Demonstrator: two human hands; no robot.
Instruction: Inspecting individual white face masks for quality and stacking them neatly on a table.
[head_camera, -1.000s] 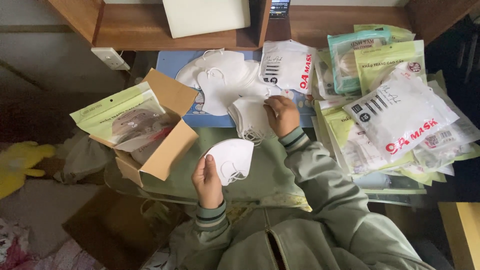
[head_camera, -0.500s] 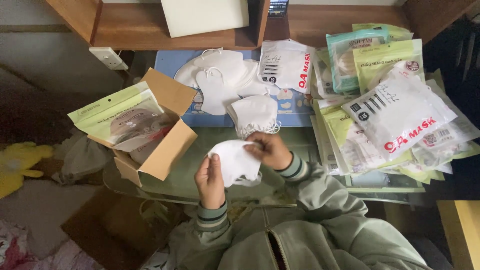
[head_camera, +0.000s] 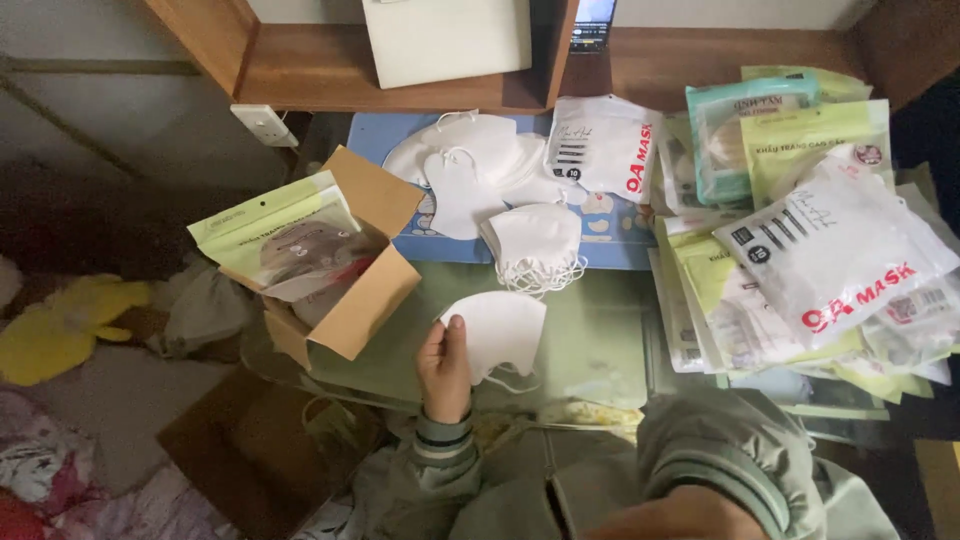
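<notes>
My left hand pinches the left edge of a white folded face mask and holds it just above the green tabletop. The mask's ear loops hang below it. My right hand is drawn back near my body at the bottom edge, blurred, behind its grey-green sleeve; its fingers cannot be made out. A stack of white masks lies a little beyond the held mask. More loose masks lie on a blue mat.
An open cardboard box holding green pouches sits left of my hand. A heap of packaged masks fills the right side, with a white pack behind. A wooden shelf runs along the back. A yellow toy lies lower left.
My right hand left the mask stack, touched the held mask, then pulled back toward my body. The left hand now holds the mask alone.
</notes>
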